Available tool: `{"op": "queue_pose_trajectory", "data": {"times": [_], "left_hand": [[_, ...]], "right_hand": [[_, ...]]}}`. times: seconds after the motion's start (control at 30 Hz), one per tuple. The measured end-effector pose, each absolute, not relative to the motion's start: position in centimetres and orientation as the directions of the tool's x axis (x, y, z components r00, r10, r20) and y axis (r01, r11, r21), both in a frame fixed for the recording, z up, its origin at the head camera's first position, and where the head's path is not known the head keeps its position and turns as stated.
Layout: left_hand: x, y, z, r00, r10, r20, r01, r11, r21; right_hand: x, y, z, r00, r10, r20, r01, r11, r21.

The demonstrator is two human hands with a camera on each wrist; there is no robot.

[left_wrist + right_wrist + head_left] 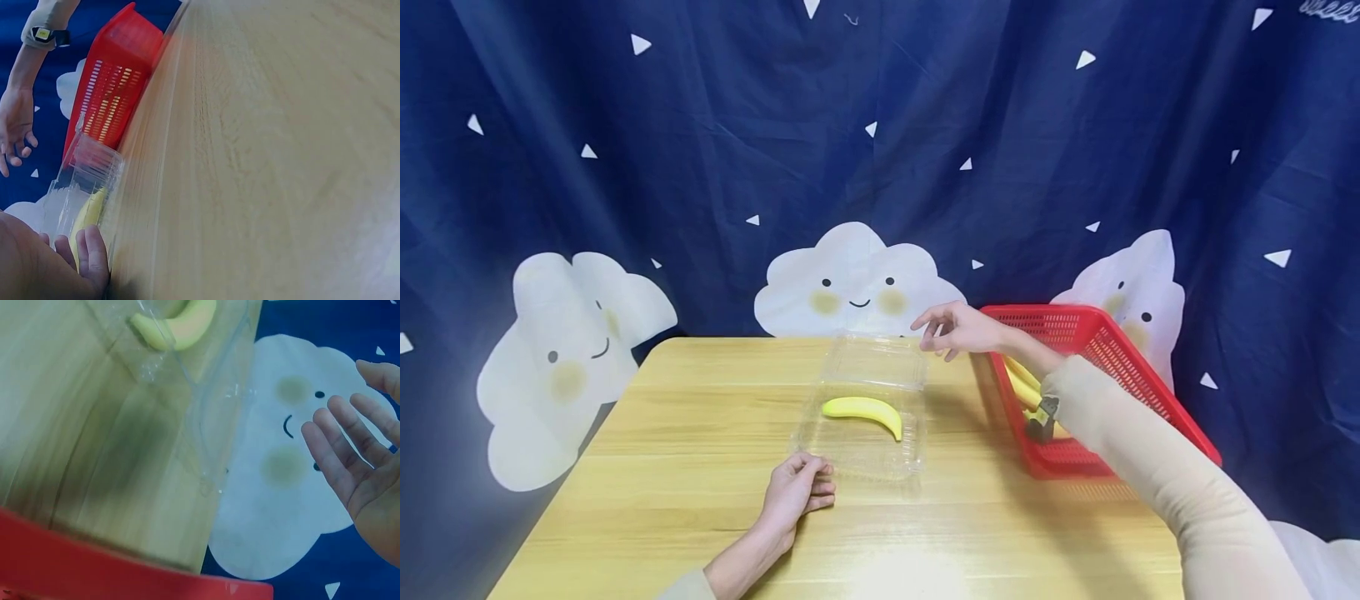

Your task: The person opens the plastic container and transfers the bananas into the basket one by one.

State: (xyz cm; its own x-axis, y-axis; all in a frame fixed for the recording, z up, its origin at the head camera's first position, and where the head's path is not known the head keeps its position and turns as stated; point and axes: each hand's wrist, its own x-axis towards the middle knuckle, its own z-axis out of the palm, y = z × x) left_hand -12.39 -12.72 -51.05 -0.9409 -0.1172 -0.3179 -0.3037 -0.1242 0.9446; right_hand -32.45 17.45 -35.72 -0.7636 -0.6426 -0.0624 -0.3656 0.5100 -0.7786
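Observation:
A clear plastic clamshell box (pixel 868 462) lies unfolded on the table, its lid (pixel 876 360) laid back toward the far edge. One yellow banana (pixel 867 410) rests in the near half. At the box's near left corner, my left hand (pixel 793 493) pinches the rim between thumb and index finger; its other fingers (pixel 95 250) extend beside the box. My right hand (pixel 958 327) hovers by the lid's far right corner, fingers loosely spread and holding nothing. The right wrist view shows a gap between this hand (pixel 369 450) and the plastic.
A red perforated basket (pixel 1138 367) stands on the right of the wooden table (pixel 700 433), under my right forearm. More yellow bananas (pixel 1021 383) lie in it, partly hidden by the sleeve and a wrist strap. A dark blue curtain (pixel 850 183) with clouds hangs behind the table.

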Motion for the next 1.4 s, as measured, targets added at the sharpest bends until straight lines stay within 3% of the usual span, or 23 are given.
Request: {"op": "queue_pose_trajectory", "data": {"times": [0.8, 1.03, 1.4], "left_hand": [[-12.3, -12.7, -51.1, -0.942, -0.109, -0.316, -0.303, -0.122, 0.945], [-12.4, -12.8, -51.1, -0.943, -0.116, -0.312, -0.299, -0.115, 0.947], [-12.3, -12.8, -51.0, -0.944, -0.119, -0.307, -0.296, -0.101, 0.950]], "right_hand": [[-32.1, 12.6, -38.5, -0.685, -0.713, -0.150, -0.387, 0.530, -0.754], [-31.8, 11.7, -39.4, -0.631, -0.744, -0.218, -0.383, 0.544, -0.747], [-31.4, 11.0, -41.3, -0.626, -0.738, -0.253, -0.379, 0.572, -0.728]]}}
